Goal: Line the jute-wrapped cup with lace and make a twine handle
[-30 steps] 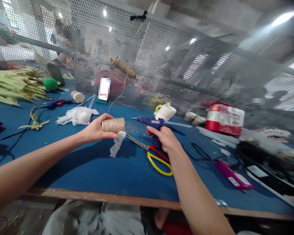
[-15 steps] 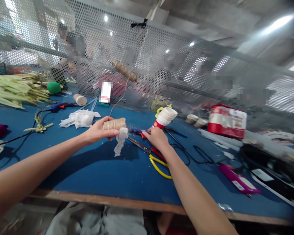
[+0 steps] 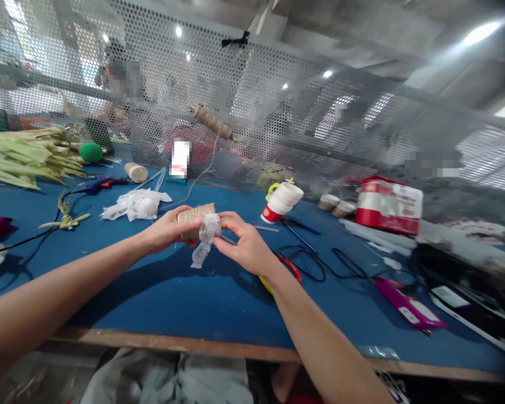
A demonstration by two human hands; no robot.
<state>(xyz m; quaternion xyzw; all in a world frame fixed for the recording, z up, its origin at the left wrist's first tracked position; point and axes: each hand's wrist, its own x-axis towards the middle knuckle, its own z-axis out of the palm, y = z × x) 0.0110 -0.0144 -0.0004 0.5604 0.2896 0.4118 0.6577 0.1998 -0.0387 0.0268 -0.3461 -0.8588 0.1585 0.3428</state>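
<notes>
My left hand [image 3: 170,229] is closed around a twine-wrapped cylinder [image 3: 189,224], held just above the blue table. A strip of white lace [image 3: 208,229] lies against the cylinder's right end, its loose tail hanging down. Thumb and fingers of my right hand [image 3: 246,244] pinch at that lace at the cylinder's end. Partly covered by my right hand and wrist are scissors with a red and yellow handle [image 3: 292,268]. The blue glue gun seen earlier near my right hand is hidden now.
Behind the hands are crumpled white lace [image 3: 138,203], stacked paper cups [image 3: 284,199] and a phone-like screen [image 3: 180,160]. Another glue gun [image 3: 105,184] lies left. Black cable [image 3: 307,264] and a purple box [image 3: 410,306] are at right. A perforated metal screen [image 3: 244,101] stands behind.
My right hand has moved left from beside the glue gun and cups to the lace at the cylinder's end. My left hand keeps holding the cylinder in nearly the same place.
</notes>
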